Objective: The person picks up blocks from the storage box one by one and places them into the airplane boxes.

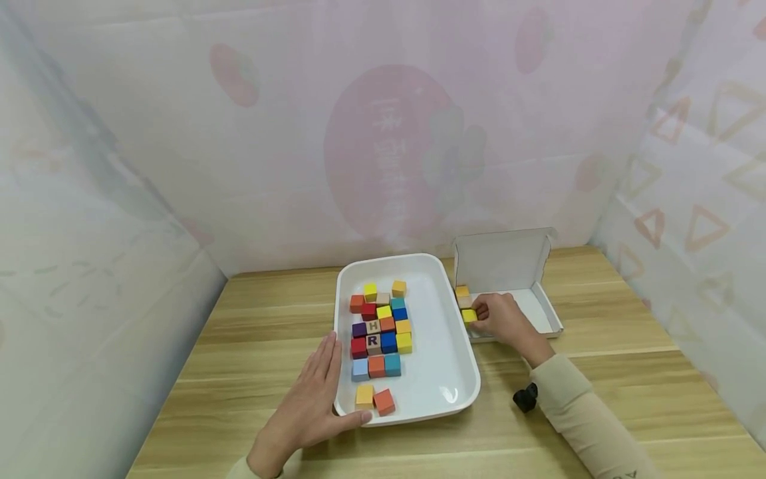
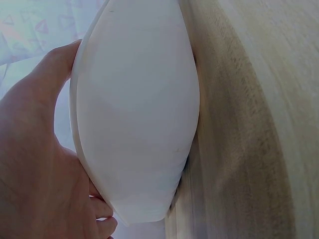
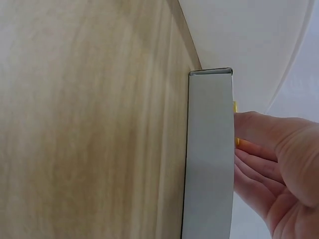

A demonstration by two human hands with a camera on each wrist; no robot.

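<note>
The small yellow wooden cube (image 1: 469,315) sits in the open white cardboard box (image 1: 541,313), pinched by the right hand (image 1: 505,318), whose curled fingers half hide it. Left of the box, the left hand (image 1: 313,400) lies flat against the white plastic tray (image 1: 445,346).

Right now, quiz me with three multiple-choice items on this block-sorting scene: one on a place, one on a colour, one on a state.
1. Where does the yellow block at the right hand sit?
A. in the white cardboard box
B. on the bare table
C. on top of the tray's blocks

2. What colour is the block marked R?
A. blue
B. tan
C. red

3. How does the left hand lie?
A. curled in a fist
B. flat, fingers straight against the white tray
C. lifted in the air

Answers:
1 A: the block lies in the box's left corner.
2 B: the R sits on a tan face.
3 B: straight fingers run along the tray's rim.
</note>
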